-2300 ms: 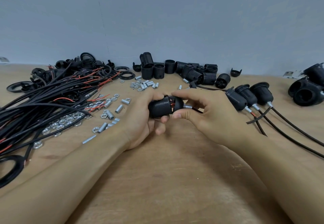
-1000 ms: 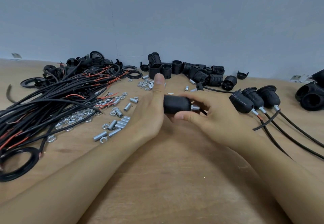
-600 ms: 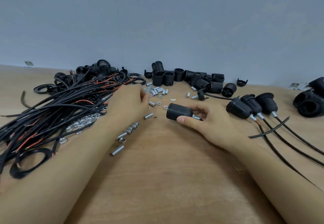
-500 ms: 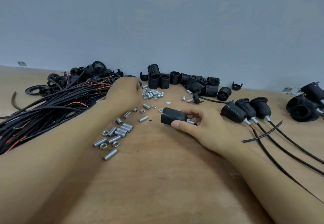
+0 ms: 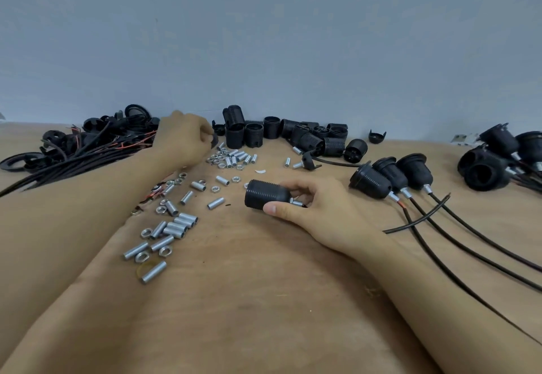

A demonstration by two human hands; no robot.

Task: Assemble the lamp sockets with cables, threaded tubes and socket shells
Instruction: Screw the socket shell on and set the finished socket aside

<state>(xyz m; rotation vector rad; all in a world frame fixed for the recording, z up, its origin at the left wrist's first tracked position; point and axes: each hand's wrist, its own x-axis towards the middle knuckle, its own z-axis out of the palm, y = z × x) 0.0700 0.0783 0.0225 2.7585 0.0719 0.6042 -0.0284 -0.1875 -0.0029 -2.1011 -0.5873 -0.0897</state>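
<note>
Right hand (image 5: 319, 212) curled round a black socket shell (image 5: 267, 197) lying on its side on the wooden table (image 5: 264, 300), thumb under, silver threaded tube at its rear. Left hand (image 5: 184, 142) far back, fingers curled at a small black ring (image 5: 215, 139), grip unclear. Loose threaded tubes (image 5: 176, 227) between; cables (image 5: 88, 154) left, finished sockets (image 5: 390, 175) right.
</note>
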